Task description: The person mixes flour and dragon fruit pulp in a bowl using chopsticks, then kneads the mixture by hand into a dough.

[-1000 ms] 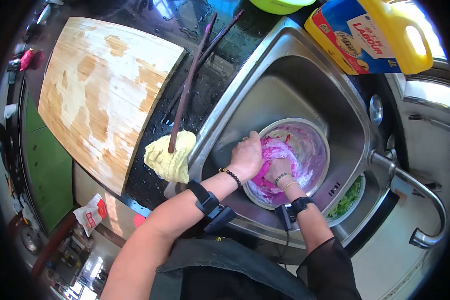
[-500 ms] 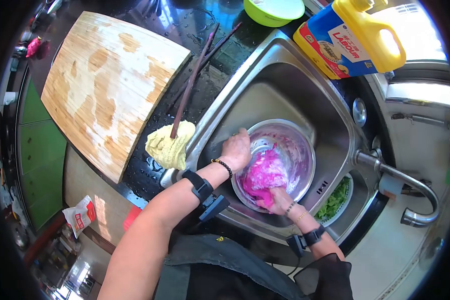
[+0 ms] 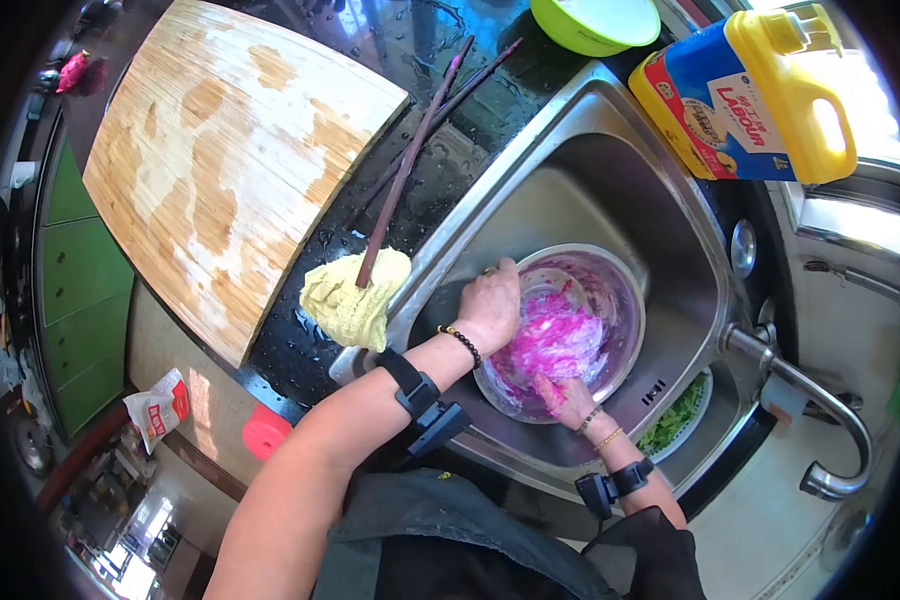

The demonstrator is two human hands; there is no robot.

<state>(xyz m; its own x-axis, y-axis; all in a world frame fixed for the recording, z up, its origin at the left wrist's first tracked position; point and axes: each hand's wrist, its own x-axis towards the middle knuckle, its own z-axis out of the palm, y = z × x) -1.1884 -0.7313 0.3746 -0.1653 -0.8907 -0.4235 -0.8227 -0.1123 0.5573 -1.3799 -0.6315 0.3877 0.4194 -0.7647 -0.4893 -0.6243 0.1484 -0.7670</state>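
A metal mixing bowl (image 3: pixel 638 300) stands tilted in the larger sink basin, holding a wet, crumbly bright pink and white dough mixture (image 3: pixel 562 332). My left hand (image 3: pixel 492 303) is closed over the bowl's left rim, its fingertips partly hidden. Inside the bowl, at the near side, my right hand (image 3: pixel 568 400) touches the mixture. Its pink-stained fingers look loosely apart, with no lump enclosed. Pink and white smears coat the bowl's inner wall.
Left of the sink (image 3: pixel 460 225) lie a pale yellow dough lump (image 3: pixel 355 300), dark chopsticks (image 3: pixel 410 165) and a wet wooden board (image 3: pixel 235 170). A yellow detergent jug (image 3: pixel 745 100), a green bowl (image 3: pixel 595 25), a faucet (image 3: pixel 800 375) and a colander of greens (image 3: pixel 675 420) surround the basin.
My right hand has drawn back from the mixture, showing more of its fingers. The pink mixture lies more spread out in the bowl. My left hand stays on the rim; the view has shifted slightly.
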